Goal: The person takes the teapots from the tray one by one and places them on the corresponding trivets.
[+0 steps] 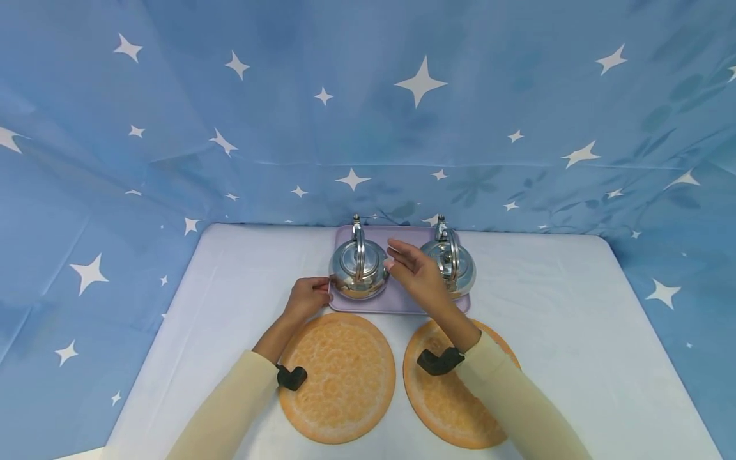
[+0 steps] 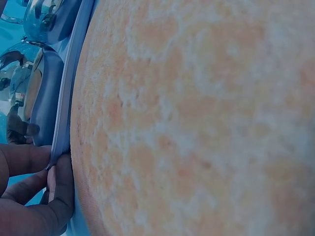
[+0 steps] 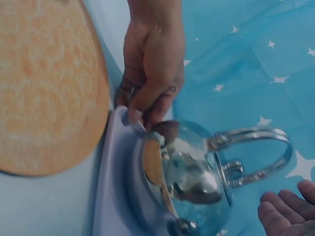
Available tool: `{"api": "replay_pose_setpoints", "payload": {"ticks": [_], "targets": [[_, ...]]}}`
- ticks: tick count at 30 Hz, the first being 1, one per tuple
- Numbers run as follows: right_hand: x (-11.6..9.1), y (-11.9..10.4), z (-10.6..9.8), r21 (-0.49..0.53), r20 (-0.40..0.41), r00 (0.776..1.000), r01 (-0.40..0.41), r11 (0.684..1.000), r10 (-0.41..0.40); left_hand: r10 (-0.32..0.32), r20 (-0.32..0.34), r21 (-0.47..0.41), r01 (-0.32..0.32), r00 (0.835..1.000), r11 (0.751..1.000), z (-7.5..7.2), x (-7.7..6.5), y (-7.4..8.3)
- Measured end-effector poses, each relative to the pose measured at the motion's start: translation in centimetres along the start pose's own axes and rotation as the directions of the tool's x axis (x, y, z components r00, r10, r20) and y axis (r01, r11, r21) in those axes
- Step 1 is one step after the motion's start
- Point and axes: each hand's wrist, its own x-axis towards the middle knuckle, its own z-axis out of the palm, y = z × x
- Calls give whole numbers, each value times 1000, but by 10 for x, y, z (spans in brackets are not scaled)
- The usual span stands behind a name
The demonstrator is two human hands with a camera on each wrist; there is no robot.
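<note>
purple tray [image 1: 398, 303] w/ 2 kettles [image 1: 463, 276]; l hand [image 1: 306, 299] pinches tray rim, r hand [image 1: 418, 273] nr l kettle [image 1: 352, 282], thumb & fingers apart

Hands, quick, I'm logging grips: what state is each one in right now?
Left hand: closed, pinching the edge of the tray at its near-left corner.
Right hand: open, holding nothing, near the left kettle.

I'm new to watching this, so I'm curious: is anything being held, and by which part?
The left grip pinches the purple tray by its rim, close to the near-left corner. The right grip holds nothing.
</note>
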Motion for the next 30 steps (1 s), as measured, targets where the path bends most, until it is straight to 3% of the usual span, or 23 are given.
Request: {"api": "replay_pose_setpoints", "payload": {"ticks": [8,19,30], "targets": [[4,11,23,80,86,996,-32,996,25,-14,1,11,14,1000,1000,0,0,0],[7,15,41,101,75,988,-146,984,139,8,-1,20,-8,1000,1000,0,0,-1],[14,17,47,174,107,988,-133,976,115,37,-4,16,-37,999,999,-1,-1,-3]]}}
